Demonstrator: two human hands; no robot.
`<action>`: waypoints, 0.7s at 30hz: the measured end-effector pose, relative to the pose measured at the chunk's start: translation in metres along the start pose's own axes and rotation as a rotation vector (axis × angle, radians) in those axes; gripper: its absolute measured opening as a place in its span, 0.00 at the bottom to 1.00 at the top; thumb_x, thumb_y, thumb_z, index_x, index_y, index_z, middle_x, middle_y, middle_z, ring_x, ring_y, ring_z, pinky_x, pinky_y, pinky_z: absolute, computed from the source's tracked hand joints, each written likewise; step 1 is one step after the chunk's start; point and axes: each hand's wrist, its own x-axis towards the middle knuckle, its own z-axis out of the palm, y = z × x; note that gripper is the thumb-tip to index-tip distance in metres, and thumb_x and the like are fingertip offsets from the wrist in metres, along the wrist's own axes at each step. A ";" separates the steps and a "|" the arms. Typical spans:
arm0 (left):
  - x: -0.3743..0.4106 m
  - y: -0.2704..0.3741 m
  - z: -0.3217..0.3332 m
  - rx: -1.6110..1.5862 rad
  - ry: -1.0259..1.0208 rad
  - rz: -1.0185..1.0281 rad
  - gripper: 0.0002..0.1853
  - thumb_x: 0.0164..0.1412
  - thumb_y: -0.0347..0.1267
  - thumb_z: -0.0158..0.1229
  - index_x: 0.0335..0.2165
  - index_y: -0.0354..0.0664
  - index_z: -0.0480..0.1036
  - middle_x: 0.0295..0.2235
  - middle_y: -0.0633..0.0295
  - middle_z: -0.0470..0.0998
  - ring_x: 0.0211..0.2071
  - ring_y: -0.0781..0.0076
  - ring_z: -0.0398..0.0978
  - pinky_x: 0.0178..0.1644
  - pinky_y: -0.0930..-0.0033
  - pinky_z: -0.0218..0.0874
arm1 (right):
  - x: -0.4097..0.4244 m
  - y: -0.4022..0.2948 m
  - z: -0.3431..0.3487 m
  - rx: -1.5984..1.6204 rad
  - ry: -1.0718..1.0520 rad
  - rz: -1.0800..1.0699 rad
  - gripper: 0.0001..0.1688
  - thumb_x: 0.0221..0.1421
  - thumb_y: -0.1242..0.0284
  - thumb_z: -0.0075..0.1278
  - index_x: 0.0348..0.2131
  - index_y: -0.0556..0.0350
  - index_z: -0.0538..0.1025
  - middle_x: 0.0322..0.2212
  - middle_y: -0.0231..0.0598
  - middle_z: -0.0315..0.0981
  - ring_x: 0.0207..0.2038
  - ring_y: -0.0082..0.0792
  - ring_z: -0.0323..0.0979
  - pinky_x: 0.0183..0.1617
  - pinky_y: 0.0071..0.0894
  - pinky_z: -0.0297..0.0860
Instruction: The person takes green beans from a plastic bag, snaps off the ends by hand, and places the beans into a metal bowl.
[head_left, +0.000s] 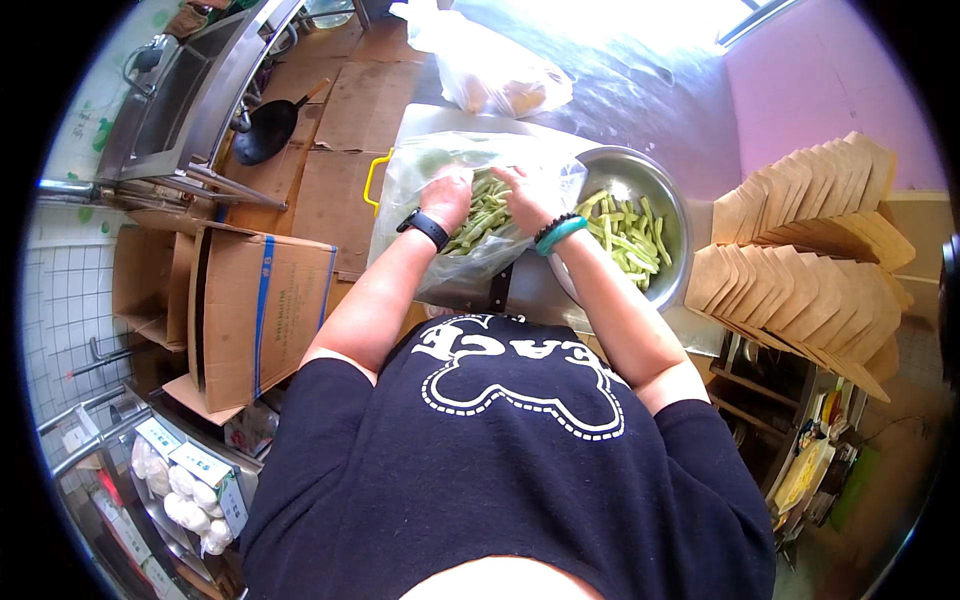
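Note:
A clear plastic bag (416, 259) lies open in front of me, with whole green beans (487, 206) inside. My left hand (448, 199), wearing a dark watch at the wrist, is at the left side of the bag's mouth, beside the beans. Across from it, my right hand (529, 201) rests at the bag's right side, fingers pointing toward the beans. Whether either hand grips the plastic is hard to make out. Just right of the bag, partly behind my right forearm, a stainless steel bowl (677, 225) holds snapped bean pieces (634, 236).
A white plastic bag (517, 71) with round contents sits beyond the beans. Stacked brown paper containers (795, 292) stand at the right. On the left are a cardboard box (240, 315), a wok (266, 133) and a steel sink (180, 97). A yellow handle (373, 180) sticks out beside the bag.

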 end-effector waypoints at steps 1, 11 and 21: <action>-0.001 0.001 -0.001 -0.036 -0.002 -0.019 0.09 0.44 0.30 0.57 0.29 0.43 0.68 0.30 0.55 0.71 0.33 0.56 0.69 0.37 0.60 0.62 | 0.005 0.003 0.000 0.029 -0.085 0.066 0.21 0.47 0.78 0.41 0.44 0.51 0.69 0.35 0.48 0.69 0.38 0.48 0.66 0.47 0.39 0.62; 0.000 0.003 0.003 0.065 -0.021 -0.010 0.10 0.53 0.28 0.42 0.32 0.43 0.70 0.30 0.55 0.73 0.32 0.59 0.72 0.34 0.61 0.65 | 0.039 0.023 0.019 -0.192 -0.050 0.161 0.15 0.50 0.69 0.37 0.25 0.57 0.75 0.26 0.47 0.73 0.29 0.46 0.71 0.36 0.40 0.66; -0.027 0.030 -0.052 -0.225 0.337 0.187 0.09 0.46 0.26 0.55 0.31 0.38 0.70 0.31 0.55 0.72 0.37 0.56 0.68 0.42 0.62 0.61 | 0.030 -0.010 -0.021 0.403 -0.283 -0.057 0.10 0.48 0.72 0.47 0.30 0.61 0.74 0.23 0.48 0.71 0.27 0.44 0.70 0.33 0.36 0.65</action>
